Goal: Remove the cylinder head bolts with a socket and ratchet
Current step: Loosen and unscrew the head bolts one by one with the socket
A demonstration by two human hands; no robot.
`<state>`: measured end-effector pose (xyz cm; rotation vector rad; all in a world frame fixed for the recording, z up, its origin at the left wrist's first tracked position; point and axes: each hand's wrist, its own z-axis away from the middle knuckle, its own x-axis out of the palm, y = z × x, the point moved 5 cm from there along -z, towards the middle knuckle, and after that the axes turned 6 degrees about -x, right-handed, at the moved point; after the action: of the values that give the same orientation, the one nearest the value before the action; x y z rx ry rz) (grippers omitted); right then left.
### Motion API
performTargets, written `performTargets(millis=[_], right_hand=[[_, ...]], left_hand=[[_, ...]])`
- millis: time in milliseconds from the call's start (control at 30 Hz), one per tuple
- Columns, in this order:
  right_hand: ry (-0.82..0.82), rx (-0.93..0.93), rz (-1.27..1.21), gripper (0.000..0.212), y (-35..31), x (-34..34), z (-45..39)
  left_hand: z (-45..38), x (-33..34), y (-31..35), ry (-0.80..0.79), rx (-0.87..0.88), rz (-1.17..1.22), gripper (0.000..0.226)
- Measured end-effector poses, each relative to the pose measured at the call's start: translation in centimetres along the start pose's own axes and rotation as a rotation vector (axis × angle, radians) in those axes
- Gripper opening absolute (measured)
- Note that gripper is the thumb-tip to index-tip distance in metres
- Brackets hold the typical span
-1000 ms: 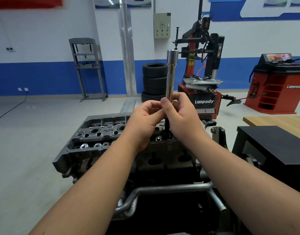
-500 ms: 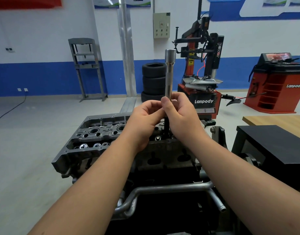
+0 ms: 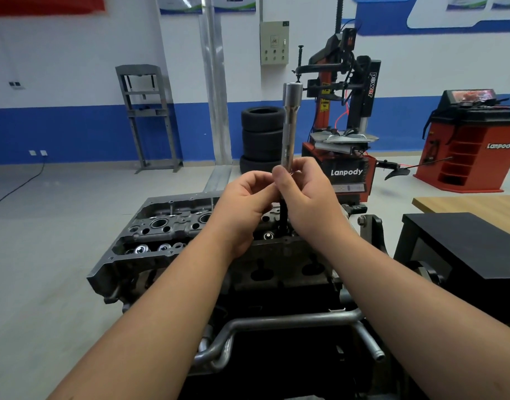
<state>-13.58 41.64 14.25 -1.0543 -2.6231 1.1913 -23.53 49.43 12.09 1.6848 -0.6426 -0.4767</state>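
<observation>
Bolt extraction in hand: a long socket extension (image 3: 289,125) is held upright over the cylinder head (image 3: 173,229), pinched by the left hand (image 3: 245,197) and right hand (image 3: 304,194). A dark bolt shank (image 3: 282,215) hangs below (ratchet unseen). Next, lifting clear is likely called for.

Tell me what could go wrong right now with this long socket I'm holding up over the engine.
Both hands, left hand and right hand, pinch only the bottom of the upright socket, so it could tip. The dark bolt hanging beneath might slip out and drop onto the cylinder head, possibly into an open hole.
</observation>
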Motion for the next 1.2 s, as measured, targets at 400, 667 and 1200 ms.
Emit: performTargets(millis=[400,667,1200], right_hand=[[-0.019,0.015,0.003,0.023,0.16,0.03,0.01],[0.016,0.012,0.046,0.018,0.23,-0.27,-0.11],[0.04,0.007,0.041,0.017,0.44,-0.48,-0.09]], left_hand=[[-0.01,0.07,-0.12,-0.008,-0.021,0.011,0.034],[-0.07,0.14,-0.12,-0.028,-0.015,-0.002,0.021],[0.35,0.14,0.27,-0.021,-0.027,0.012,0.019]])
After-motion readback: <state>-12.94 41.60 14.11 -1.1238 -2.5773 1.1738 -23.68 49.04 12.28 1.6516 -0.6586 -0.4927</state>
